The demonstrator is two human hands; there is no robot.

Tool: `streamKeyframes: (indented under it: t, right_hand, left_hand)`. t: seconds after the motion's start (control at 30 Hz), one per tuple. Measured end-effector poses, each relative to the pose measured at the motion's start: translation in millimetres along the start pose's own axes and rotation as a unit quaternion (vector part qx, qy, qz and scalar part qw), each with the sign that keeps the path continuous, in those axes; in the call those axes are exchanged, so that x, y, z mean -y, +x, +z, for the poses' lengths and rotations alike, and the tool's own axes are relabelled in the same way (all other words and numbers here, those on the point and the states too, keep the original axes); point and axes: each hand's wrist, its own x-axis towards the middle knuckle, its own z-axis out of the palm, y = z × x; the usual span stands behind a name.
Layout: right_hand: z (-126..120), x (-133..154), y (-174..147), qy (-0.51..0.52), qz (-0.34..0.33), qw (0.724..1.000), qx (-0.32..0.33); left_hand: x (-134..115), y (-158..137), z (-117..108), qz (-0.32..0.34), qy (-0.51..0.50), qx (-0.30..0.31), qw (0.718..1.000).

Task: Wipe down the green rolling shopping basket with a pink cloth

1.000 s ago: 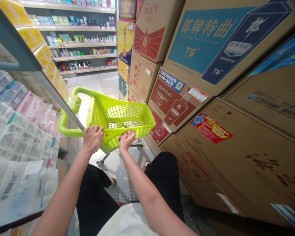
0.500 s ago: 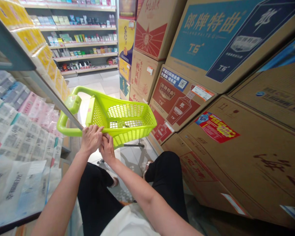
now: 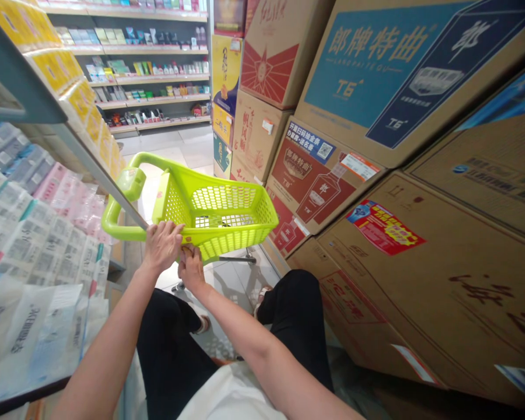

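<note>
A lime-green shopping cart (image 3: 227, 238) with a perforated basket stands sideways before my legs. Its basket shows nothing inside. My left hand (image 3: 161, 248) is closed over the near side rim, at the lower end of a slanting metal pole (image 3: 100, 175). Just right of it and slightly lower, my right hand (image 3: 191, 269) has its fingers curled against the outside of the same rim. Those fingertips are partly hidden. A small red mark shows on the rim above my right hand. The cart's curved handle (image 3: 111, 219) lies to the left, untouched.
Stacked cardboard cartons (image 3: 420, 233) line the right side. Wrapped paper packs (image 3: 39, 233) and yellow packs (image 3: 76, 99) stand on the left. Shelves of small goods (image 3: 153, 77) face me across the tiled floor (image 3: 181, 149).
My right hand has eased slightly down and away from my left hand, showing the red mark on the rim. The cart and my left hand stay about where they were.
</note>
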Motion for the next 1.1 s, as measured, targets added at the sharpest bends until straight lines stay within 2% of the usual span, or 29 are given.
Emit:
streamKeyframes:
  t: [0.13,0.23,0.3,0.37,0.53,0.67,0.8,0.87,1.0,1.1]
  right_hand:
    - [-10.4,4.9,8.5,-0.050,-0.025,0.998,0.019]
    - [-18.7,-8.2,7.5,-0.098,-0.056,0.992,0.048]
    - [-26.1,-21.4,7.2,-0.120,-0.067,0.989,0.045]
    - [-37.3,-36.5,9.8,-0.130,-0.049,0.990,0.010]
    - [-72.1,-74.8,27.4,-0.099,0.075,0.983,-0.137]
    - [-75.5,-81.9,30.3,-0.083,0.136,0.965,-0.208]
    - [-66.1,-74.8,24.2,-0.078,0.057,0.987,-0.126]
    - [-70.3,-79.3,24.5,-0.071,0.040,0.991,-0.109]
    - [-96.8,-109.2,32.3,-0.038,0.112,0.976,-0.184]
    - [-113.6,-129.8,39.7,-0.016,0.221,0.934,-0.279]
  left_hand:
    - [-2.3,0.2,-1.2,0.000,0.006,0.004,1.000]
    - [-1.7,-0.3,-0.1,0.001,0.012,0.001,1.000]
    - [-0.5,-0.9,1.6,0.004,0.019,-0.004,1.000]
    - [0.5,-1.4,3.1,0.009,0.029,-0.007,1.000]
    - [-0.4,-0.3,3.6,0.015,0.052,-0.004,0.999]
    - [-1.8,1.7,2.9,0.013,0.076,-0.019,0.997]
    - [-0.7,2.6,2.5,0.011,0.087,-0.018,0.996]
    - [0.6,2.4,1.8,0.003,0.084,-0.018,0.996]
    - [2.8,1.1,-0.2,-0.006,0.091,-0.021,0.996]
    - [5.2,0.5,-0.6,-0.007,0.103,-0.022,0.994]
